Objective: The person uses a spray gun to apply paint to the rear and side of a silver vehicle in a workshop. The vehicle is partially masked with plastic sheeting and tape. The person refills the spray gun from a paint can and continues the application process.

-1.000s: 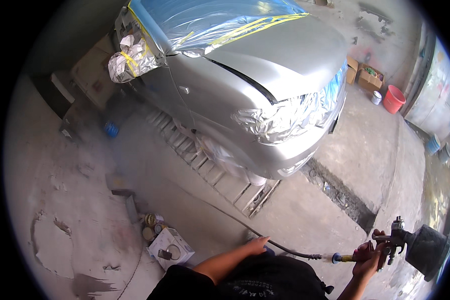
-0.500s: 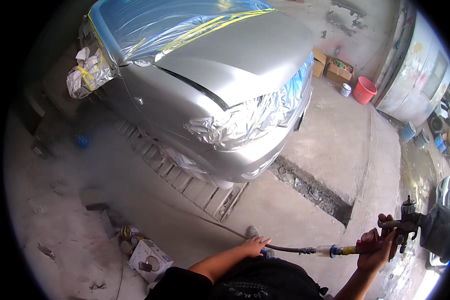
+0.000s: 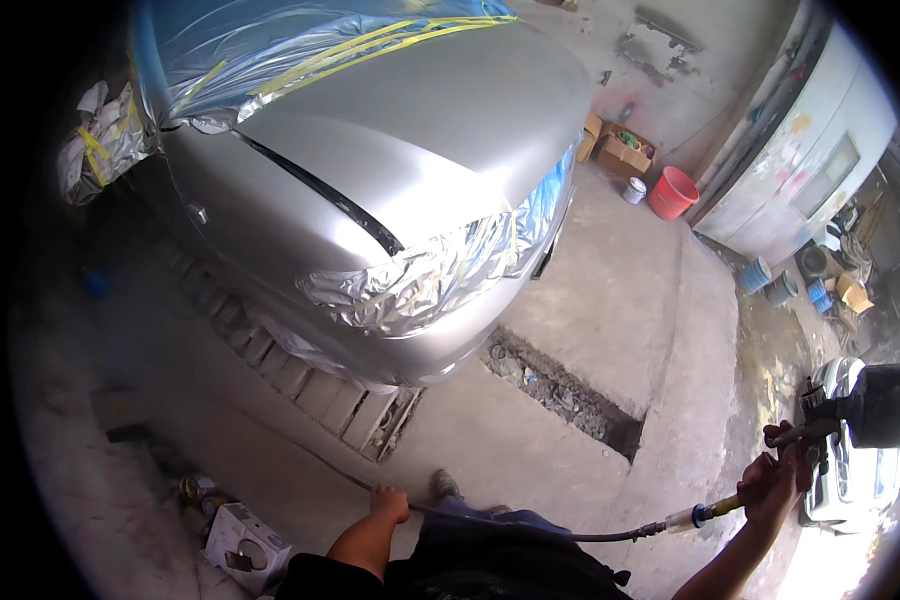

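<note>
At the right, my right hand (image 3: 775,485) is closed round the handle of a spray gun (image 3: 818,432) with a dark paint cup (image 3: 888,405). An air hose (image 3: 610,538) runs from the gun's fitting, past my waist, to my left hand (image 3: 390,503), whose fingers are closed around it. Beyond stands a silver car (image 3: 450,110), apart from both hands. Blue film (image 3: 270,50) and yellow tape mask its windshield. Crinkled masking film (image 3: 410,285) covers its front lights and grille, and the side mirror (image 3: 105,155) is wrapped too.
A debris-filled floor trench (image 3: 570,400) and a slatted grate (image 3: 290,375) lie near the car. A white box (image 3: 245,545) sits at lower left. A red bucket (image 3: 673,193), cardboard box (image 3: 627,152) and several paint pails (image 3: 755,275) stand right; behind the gun is a white car (image 3: 840,490).
The view has swung, so the car appears farther left. My left hand has shifted left along the hose and its fingers have curled closed. The gun is still in my right hand, at the far right.
</note>
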The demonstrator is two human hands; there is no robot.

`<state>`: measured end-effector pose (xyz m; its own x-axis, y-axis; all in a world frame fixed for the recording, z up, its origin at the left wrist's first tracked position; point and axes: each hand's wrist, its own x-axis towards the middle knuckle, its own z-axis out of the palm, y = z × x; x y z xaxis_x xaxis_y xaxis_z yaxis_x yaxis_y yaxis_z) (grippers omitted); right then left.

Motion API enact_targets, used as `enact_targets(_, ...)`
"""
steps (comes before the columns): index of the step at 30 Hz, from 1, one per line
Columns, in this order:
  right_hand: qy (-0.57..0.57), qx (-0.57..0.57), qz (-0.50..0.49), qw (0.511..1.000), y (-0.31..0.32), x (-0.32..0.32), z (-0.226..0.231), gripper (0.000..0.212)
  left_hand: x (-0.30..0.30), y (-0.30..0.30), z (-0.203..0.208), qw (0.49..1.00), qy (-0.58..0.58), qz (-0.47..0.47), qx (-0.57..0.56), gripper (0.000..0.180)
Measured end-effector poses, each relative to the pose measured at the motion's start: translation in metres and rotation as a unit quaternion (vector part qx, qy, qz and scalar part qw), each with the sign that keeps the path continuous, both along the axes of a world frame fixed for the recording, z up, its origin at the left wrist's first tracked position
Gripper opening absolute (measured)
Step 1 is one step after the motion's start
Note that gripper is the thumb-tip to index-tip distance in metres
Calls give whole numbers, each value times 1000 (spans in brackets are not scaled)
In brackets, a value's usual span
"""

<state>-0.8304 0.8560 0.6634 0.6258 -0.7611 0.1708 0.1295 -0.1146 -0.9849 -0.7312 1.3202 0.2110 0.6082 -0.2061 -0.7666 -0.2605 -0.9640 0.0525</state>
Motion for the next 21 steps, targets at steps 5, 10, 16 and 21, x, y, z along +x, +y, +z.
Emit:
enact_targets(5,66,25,50,996,-12,37,-31,42,-23,21,-11,986,-82,77,-121,41)
enact_targets(10,102,49,211,971,-16,89,-58,49,-51,-7,18,963,-88,170,-188,49)
enact_targets(16,158,35,362,918,-46,148,-76,39,-55,-62,41,961,-59,169,-209,40)
enact_targets(21,121,37,427,896,-59,196,-80,46,-75,-81,33,945,-80,210,-238,28)
